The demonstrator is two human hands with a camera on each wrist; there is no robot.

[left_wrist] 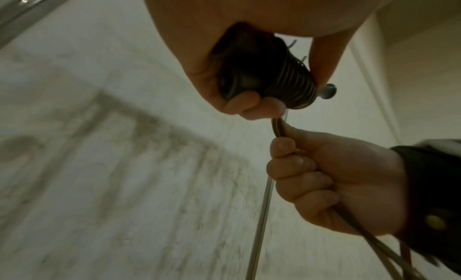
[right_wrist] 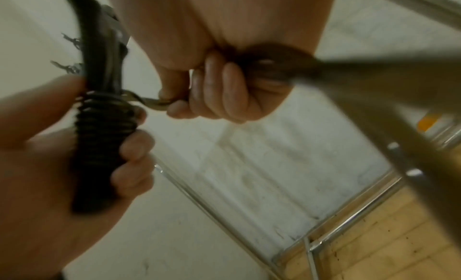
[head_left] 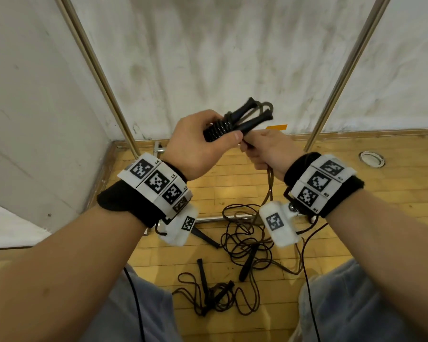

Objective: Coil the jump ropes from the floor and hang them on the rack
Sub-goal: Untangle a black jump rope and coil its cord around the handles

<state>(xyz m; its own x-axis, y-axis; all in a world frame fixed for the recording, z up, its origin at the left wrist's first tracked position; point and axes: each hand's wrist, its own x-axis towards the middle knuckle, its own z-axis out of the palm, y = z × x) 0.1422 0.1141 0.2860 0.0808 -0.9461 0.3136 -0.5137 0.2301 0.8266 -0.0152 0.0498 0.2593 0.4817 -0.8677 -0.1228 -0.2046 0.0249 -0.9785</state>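
Between the rack poles (head_left: 97, 67), the left hand (head_left: 195, 141) grips a wound rope bundle (head_left: 223, 130) by its handles; just right, the right hand (head_left: 265, 151) closes round its loose cord (head_left: 269, 191). More ropes (head_left: 235, 245) lie tangled on the near floor (head_left: 331, 240).

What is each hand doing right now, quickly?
Left hand: fingers curled round the jump rope handles, wrapped in cord.
Right hand: fingers gripping the loose rope cord.
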